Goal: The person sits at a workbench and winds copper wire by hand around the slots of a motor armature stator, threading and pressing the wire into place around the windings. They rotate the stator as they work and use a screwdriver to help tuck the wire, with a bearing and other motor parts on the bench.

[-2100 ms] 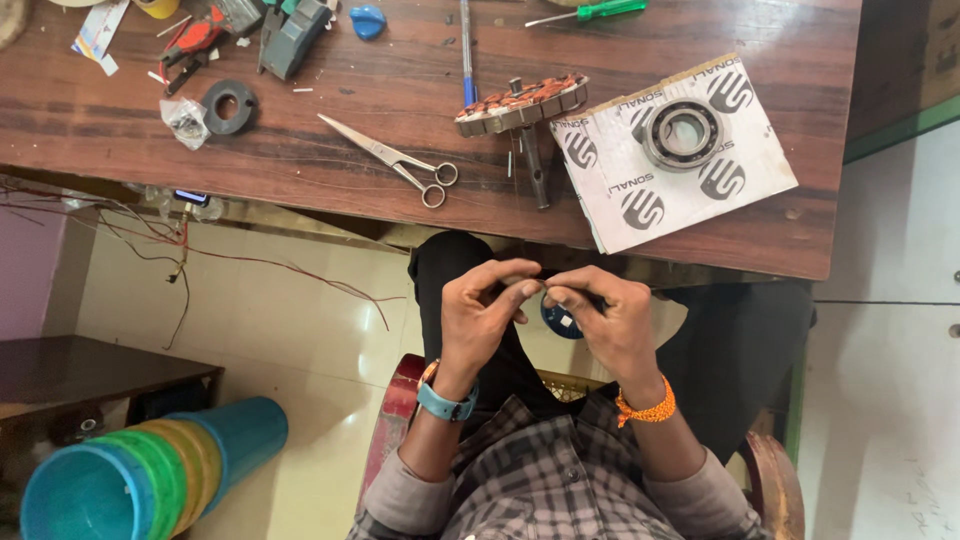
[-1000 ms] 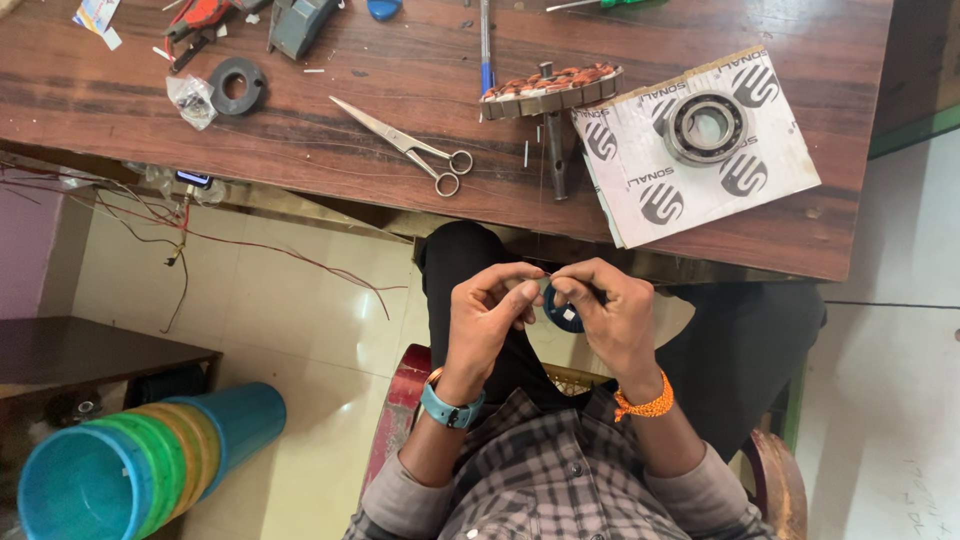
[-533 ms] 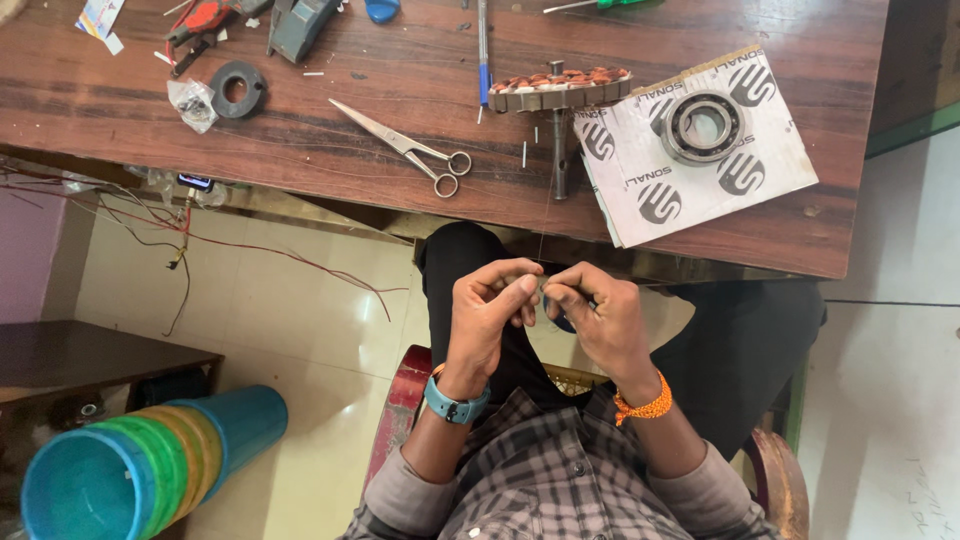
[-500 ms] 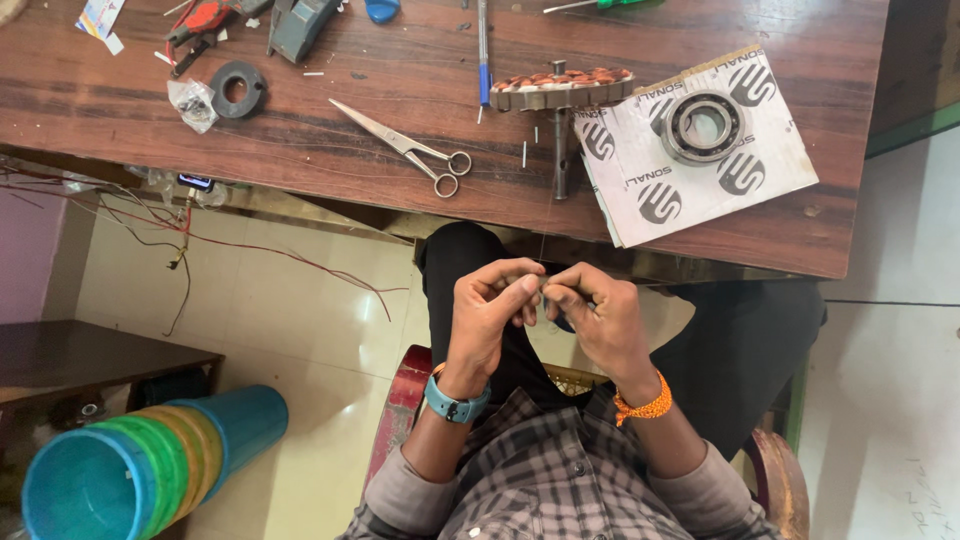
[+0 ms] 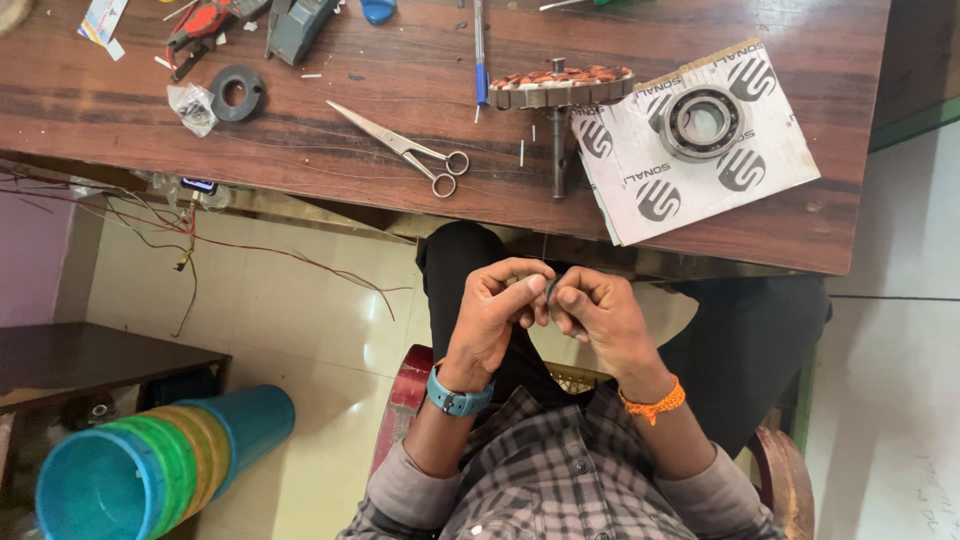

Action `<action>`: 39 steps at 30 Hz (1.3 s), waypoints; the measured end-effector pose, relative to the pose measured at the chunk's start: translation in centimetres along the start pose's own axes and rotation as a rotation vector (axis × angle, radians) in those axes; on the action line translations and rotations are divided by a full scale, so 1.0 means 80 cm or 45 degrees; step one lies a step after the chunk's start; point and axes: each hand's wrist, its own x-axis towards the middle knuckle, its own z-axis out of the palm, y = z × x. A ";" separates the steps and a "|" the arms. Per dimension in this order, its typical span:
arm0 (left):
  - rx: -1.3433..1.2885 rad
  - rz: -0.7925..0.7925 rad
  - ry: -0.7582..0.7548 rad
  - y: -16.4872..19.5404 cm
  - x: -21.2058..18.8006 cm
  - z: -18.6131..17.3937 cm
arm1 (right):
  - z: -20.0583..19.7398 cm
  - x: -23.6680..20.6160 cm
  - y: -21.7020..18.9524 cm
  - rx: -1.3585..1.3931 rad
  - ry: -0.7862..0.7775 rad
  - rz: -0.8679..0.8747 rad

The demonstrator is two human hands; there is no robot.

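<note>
Both hands (image 5: pixel 550 310) pinch a small dark part (image 5: pixel 551 288) between fingertips.

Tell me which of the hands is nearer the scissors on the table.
Left. The left hand sits almost straight below the scissors, off the table edge; the right hand is farther to the side, pressed against the left over the lap.

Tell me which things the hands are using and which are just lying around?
In use:
left hand
right hand
small dark part pinched between them, mostly hidden

Lying about:
scissors
metal ring on printed paper
wound metal disc
stacked plastic tubs
</note>
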 end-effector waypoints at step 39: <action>0.181 0.145 0.088 0.000 0.000 0.007 | 0.060 -0.012 -0.065 -1.269 0.424 -0.734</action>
